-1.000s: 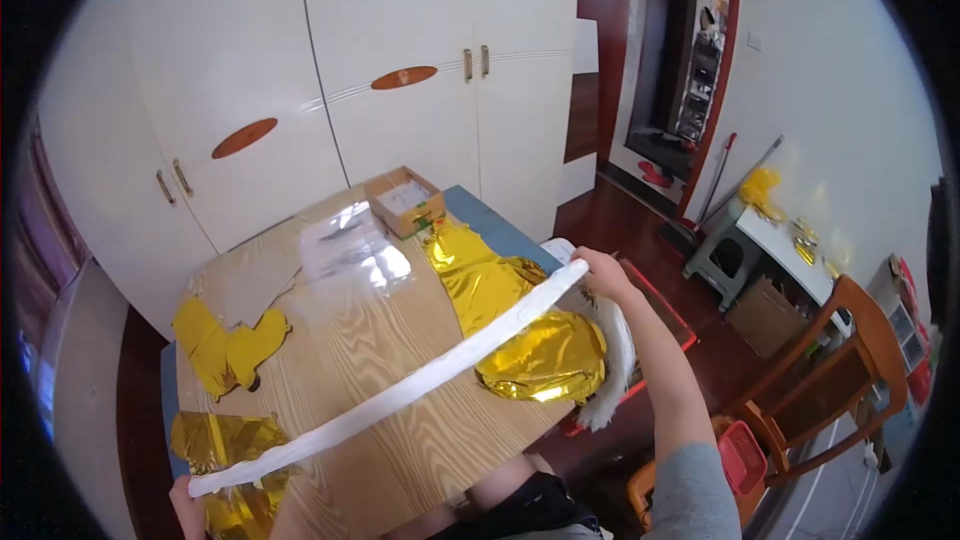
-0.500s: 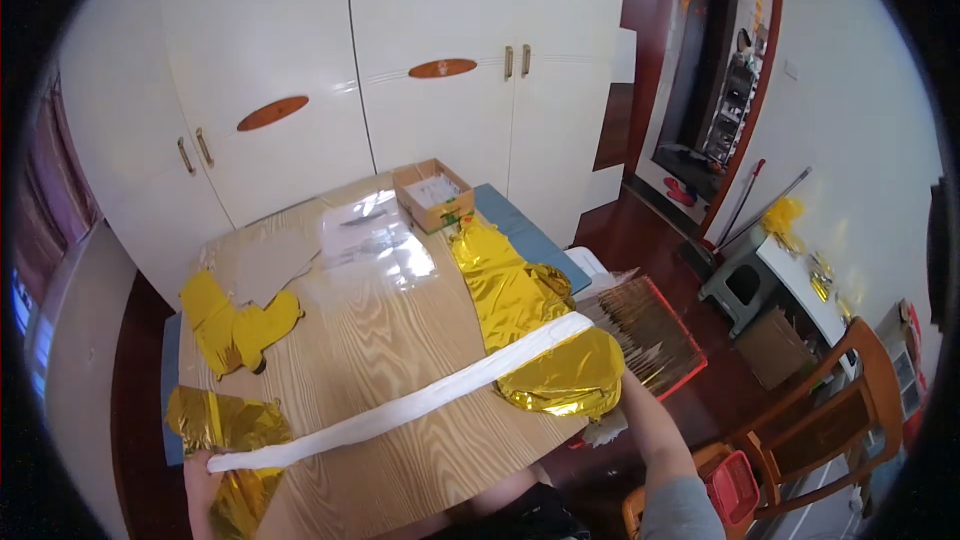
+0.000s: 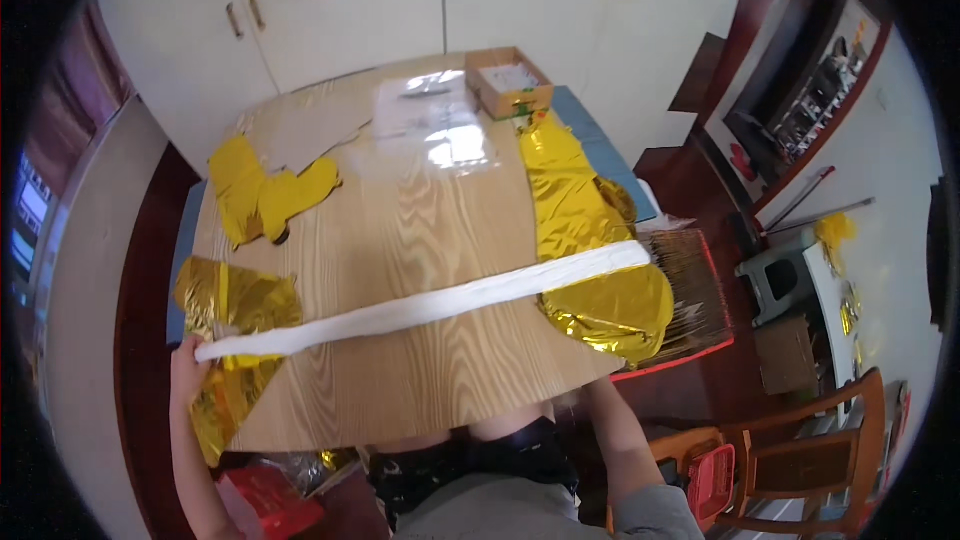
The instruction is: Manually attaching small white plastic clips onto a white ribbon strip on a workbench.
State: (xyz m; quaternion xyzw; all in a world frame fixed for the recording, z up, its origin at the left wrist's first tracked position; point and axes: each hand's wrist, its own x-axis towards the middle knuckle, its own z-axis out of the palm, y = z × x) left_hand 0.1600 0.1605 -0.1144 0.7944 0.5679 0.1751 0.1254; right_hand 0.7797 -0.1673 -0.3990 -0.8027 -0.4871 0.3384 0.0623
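Observation:
A long white strip (image 3: 430,308), soft-looking and folded, stretches slantwise across the wooden table. Its left end is pinched by my left hand (image 3: 187,365), closed at the table's left edge. Under that end lies a crumpled piece of gold foil (image 3: 238,295) that hangs over the edge. The strip's right end rests on a larger gold foil sheet (image 3: 580,185) along the table's right side. My right forearm (image 3: 615,430) reaches to the front right edge, just below this sheet. The fingers of my right hand are hidden there, and what they touch does not show.
Another gold foil piece (image 3: 262,190) lies at the far left. A clear plastic sheet (image 3: 395,130) and a cardboard box (image 3: 508,85) with white papers are at the back. Right of the table are a red-rimmed tray of thin sticks (image 3: 700,305) and a wooden chair (image 3: 810,450).
The view has tilted down, so the table sits higher in the picture and my lap shows. My left hand still holds the strip's end; my right forearm now reaches below the table's front edge.

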